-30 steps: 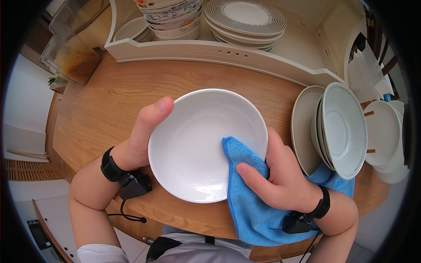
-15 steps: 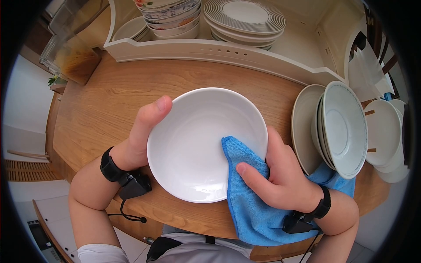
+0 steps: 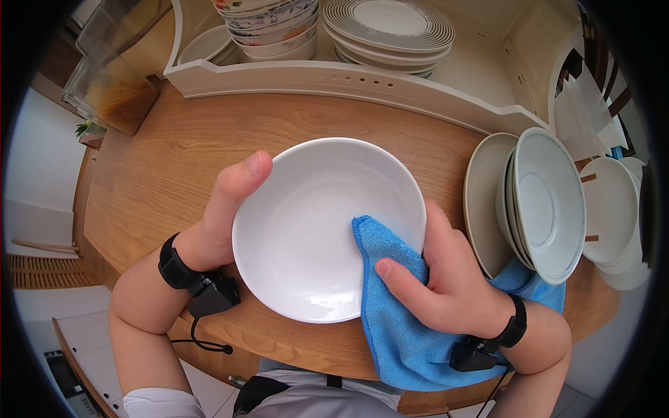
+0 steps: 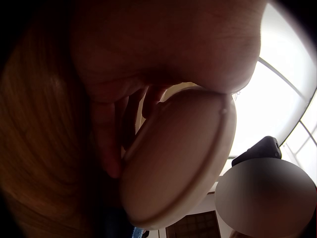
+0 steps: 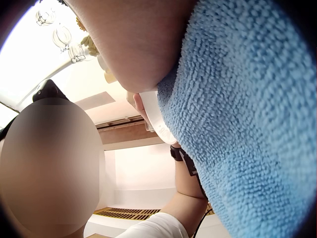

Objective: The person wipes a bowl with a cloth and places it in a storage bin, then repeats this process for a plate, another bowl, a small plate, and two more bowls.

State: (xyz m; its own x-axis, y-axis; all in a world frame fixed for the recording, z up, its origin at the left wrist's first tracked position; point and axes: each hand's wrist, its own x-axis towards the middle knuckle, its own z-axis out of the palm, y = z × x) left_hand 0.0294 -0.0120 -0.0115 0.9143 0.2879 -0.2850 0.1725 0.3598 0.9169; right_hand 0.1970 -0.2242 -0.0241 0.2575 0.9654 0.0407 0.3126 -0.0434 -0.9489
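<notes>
Hands grip a round white ceramic bowl (image 3: 327, 230) above the middle of the round wooden desk (image 3: 160, 174). At the bowl's nine o'clock the left hand (image 3: 223, 216) curls around the rim, thumb on the inner edge and fingers underneath, as the left wrist view shows. At four o'clock the right hand (image 3: 446, 279) pinches a blue microfibre cloth (image 3: 397, 334) against the rim, thumb pressing cloth inside the bowl. Upright white plates (image 3: 550, 202) stand at three o'clock.
</notes>
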